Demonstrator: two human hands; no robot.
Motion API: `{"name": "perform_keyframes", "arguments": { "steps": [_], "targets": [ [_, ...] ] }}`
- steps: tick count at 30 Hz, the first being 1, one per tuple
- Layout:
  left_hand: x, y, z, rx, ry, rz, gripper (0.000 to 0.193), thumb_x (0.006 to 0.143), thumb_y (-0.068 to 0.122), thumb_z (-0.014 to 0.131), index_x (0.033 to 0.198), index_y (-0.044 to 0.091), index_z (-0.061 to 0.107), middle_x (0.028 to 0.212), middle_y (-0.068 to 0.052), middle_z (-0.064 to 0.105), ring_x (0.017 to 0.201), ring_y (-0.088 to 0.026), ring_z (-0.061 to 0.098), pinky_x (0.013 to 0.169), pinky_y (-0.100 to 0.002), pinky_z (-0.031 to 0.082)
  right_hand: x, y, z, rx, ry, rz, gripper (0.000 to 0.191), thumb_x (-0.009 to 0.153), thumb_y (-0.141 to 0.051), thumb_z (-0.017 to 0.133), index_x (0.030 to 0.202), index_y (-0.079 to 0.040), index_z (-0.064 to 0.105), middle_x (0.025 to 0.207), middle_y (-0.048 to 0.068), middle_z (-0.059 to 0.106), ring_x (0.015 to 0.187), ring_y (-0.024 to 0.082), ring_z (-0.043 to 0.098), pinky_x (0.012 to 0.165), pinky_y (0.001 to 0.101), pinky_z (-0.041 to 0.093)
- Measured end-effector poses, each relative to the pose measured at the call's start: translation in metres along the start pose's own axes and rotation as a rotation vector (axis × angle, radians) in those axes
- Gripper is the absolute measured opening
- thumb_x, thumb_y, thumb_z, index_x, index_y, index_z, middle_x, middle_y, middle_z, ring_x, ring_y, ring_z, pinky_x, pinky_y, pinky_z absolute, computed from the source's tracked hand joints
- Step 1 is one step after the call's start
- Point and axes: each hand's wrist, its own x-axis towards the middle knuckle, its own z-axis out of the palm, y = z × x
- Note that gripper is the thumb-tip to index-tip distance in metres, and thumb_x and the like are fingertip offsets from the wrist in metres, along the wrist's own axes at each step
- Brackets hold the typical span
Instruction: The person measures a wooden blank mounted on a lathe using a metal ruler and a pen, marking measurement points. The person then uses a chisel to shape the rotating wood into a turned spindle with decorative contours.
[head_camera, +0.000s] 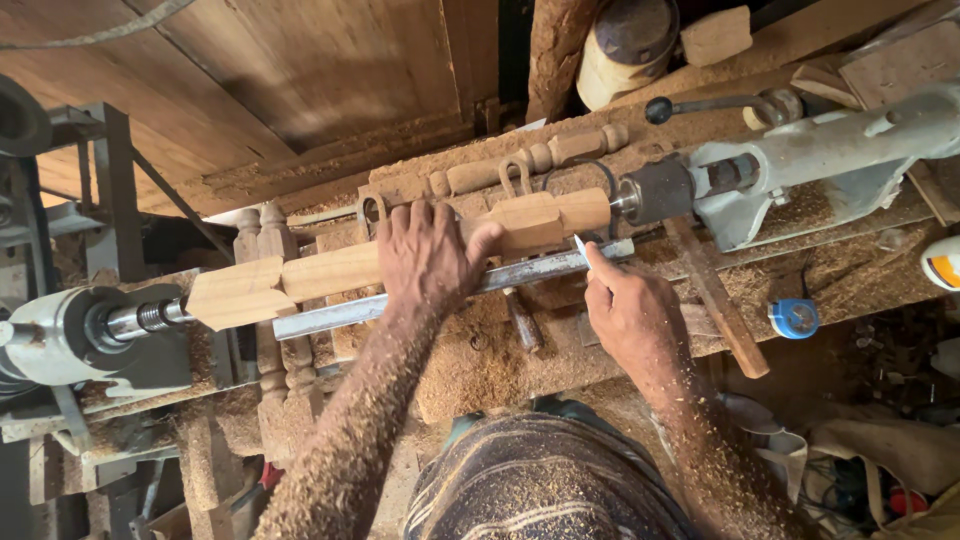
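— Sawdust is coating both forearms, so the skin is hard to make out. What is the left hand doing?

— It is lying palm-down over the wooden spindle blank, fingers curling over the far side and the thumb pressing toward the squared block on the right. It is hiding the middle of the blank.

— And where is the blank sitting?

— It is hanging between the headstock spindle on the left and the tailstock on the right, just above the long metal tool rest.

— Is the right hand holding something?

— It is pinching a small pale blade-like tool between thumb and fingertips, the other fingers folding in. The tip is pointing at the blank's right end; whether it is touching, I cannot tell.

— Anything behind?

— Finished turned spindles are lying half buried in shavings, and a calliper's loop is peeking out past the fingers. The lathe's left end is running out of view.
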Motion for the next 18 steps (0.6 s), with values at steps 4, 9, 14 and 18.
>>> {"name": "perform_keyframes", "arguments": {
  "steps": [4, 9, 14, 18],
  "targets": [
    [0.0, -0.001, 0.004, 0.001, 0.04, 0.026, 0.09, 0.096, 0.083, 0.019, 0.1, 0.008, 0.069, 0.093, -0.012, 0.067, 0.087, -0.025, 0.062, 0.08, -0.047, 0.049, 0.001, 0.001, -0.002, 0.001, -0.003, -0.038, 0.033, 0.093, -0.019, 0.063, 0.123, -0.007, 0.073, 0.073, 0.026, 0.066, 0.062, 0.04, 0.065, 0.06, 0.0498, 0.049],
    [0.044, -0.011, -0.009, 0.007, -0.545, 0.073, 0.064, 0.092, 0.085, 0.02, 0.104, 0.027, 0.045, 0.07, -0.005, 0.06, 0.052, -0.013, 0.052, 0.042, -0.031, 0.044, 0.003, -0.003, -0.004, -0.004, -0.021, 0.019, 0.033, 0.092, -0.02, 0.064, 0.122, -0.009, 0.074, 0.072, 0.028, 0.064, 0.061, 0.041, 0.065, 0.06, 0.0496, 0.05],
    [0.03, 0.003, -0.005, 0.021, -0.011, -0.121, 0.079, 0.099, 0.081, 0.023, 0.075, 0.018, 0.064, 0.065, 0.001, 0.054, 0.053, -0.013, 0.043, 0.046, -0.033, 0.034, 0.006, -0.005, -0.005, -0.067, -0.005, 0.024, 0.033, 0.09, -0.02, 0.065, 0.12, -0.011, 0.076, 0.071, 0.027, 0.065, 0.064, 0.043, 0.064, 0.063, 0.0512, 0.049],
    [0.011, 0.008, -0.001, -0.003, -0.013, -0.046, 0.074, 0.101, 0.076, 0.027, 0.069, 0.019, 0.061, 0.064, 0.0, 0.057, 0.051, -0.013, 0.047, 0.045, -0.034, 0.037, 0.005, -0.004, -0.007, -0.013, -0.012, 0.01, 0.035, 0.091, -0.019, 0.064, 0.123, -0.01, 0.073, 0.075, 0.026, 0.066, 0.065, 0.041, 0.065, 0.061, 0.0503, 0.049]
  ]
}}
